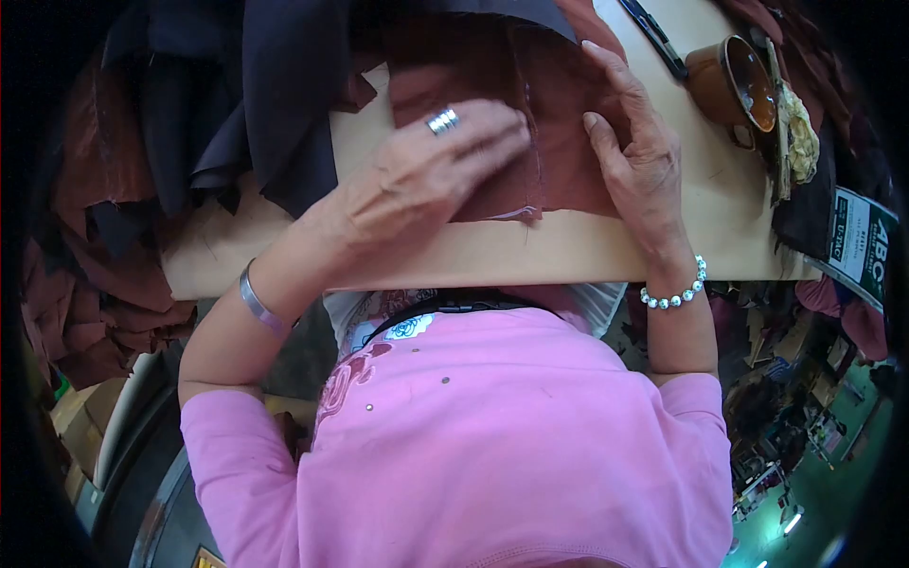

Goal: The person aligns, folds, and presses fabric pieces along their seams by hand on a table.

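Observation:
Reddish-brown cloth point(578, 142) with a stitched seam running down it lies over the pale tabletop point(454, 254). My left hand point(426, 170), a silver ring on one finger, rests over the cloth's left part; its fingers are bent together at the seam, slightly blurred, and whatever is between the fingertips is hidden. To the right of the seam, my right hand point(644, 156) lies on the cloth's right edge with thumb and fingers spread. A little loose white thread shows at the cloth's lower edge.
Dark cloth point(284, 95) is heaped at the back left, with brown scraps point(104, 312) hanging below. A brown cup point(729, 85), a black pen-like tool point(655, 38) and a pale crumpled bundle point(797, 137) lie at the right. A labelled packet point(860, 244) is at the right edge.

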Demonstrator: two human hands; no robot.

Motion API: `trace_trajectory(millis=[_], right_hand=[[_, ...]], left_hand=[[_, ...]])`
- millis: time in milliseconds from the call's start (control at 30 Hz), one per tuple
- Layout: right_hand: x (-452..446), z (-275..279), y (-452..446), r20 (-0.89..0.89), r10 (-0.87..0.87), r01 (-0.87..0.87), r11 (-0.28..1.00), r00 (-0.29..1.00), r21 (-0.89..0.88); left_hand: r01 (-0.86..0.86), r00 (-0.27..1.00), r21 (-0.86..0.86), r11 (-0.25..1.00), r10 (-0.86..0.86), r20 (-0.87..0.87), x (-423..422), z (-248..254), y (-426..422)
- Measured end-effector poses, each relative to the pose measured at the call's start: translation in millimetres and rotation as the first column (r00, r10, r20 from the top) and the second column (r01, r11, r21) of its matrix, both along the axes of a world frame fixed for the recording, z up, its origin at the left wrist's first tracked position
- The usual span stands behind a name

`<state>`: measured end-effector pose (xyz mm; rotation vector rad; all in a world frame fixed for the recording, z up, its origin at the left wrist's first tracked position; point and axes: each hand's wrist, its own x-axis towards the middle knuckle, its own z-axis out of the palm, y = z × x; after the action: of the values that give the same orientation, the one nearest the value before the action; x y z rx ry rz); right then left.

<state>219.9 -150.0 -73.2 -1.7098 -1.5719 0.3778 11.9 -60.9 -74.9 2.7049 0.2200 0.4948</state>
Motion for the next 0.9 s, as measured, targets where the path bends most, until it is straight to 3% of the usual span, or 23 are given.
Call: trace_trajectory(millis=[133, 233, 333, 367, 433, 500, 633, 733, 900], right_hand=[[2, -4, 1, 0.051, 0.024, -0.029, 0.995, 0.998, 0.091], [2, -3, 1, 0.033, 0.017, -0.018, 0.999, 0.999, 0.038], [4, -7, 3, 0.093, 0.032, -0.041, 0.994, 0.995, 0.105], [5, -4, 3, 0.045, 0.022, -0.023, 1.0, 0.999, 0.018], [7, 9, 2, -0.044, -0.009, 0.001, 0.987, 0.999, -0.16], [14, 16, 12, 0.1, -0.063, 0.079, 0.983, 0.993, -0.166], [13, 15, 27, 0.203, -0.05, 0.066, 0.995, 0.978, -0.075], [7, 9, 30, -0.204, -0.057, 0.049, 0.998, 0.977, -0.046], [10, 7, 31, -0.105, -0.076, 0.073, 0.997, 0.992, -0.031]], left_hand=[[-0.006, 0.997, 0.24, 0.971, 0.023, -0.071, 3, -4, 7], [0.098, 0.995, 0.233, 0.968, -0.096, -0.017, 5, -5, 6], [0.15, 0.989, 0.107, 0.983, -0.151, -0.003, 5, -4, 10], [0.172, 0.985, 0.066, 0.983, -0.173, 0.008, 7, -5, 12], [0.048, 0.999, 0.12, 0.992, -0.049, 0.006, 9, -8, 18], [-0.102, 0.994, 0.116, 0.988, 0.098, 0.045, 10, -15, 19], [-0.091, 0.996, 0.156, 0.984, 0.09, 0.013, 9, -12, 17], [-0.091, 0.995, 0.185, 0.979, 0.095, -0.009, 9, -11, 17], [-0.052, 0.998, 0.214, 0.975, 0.058, -0.023, 9, -9, 17]])
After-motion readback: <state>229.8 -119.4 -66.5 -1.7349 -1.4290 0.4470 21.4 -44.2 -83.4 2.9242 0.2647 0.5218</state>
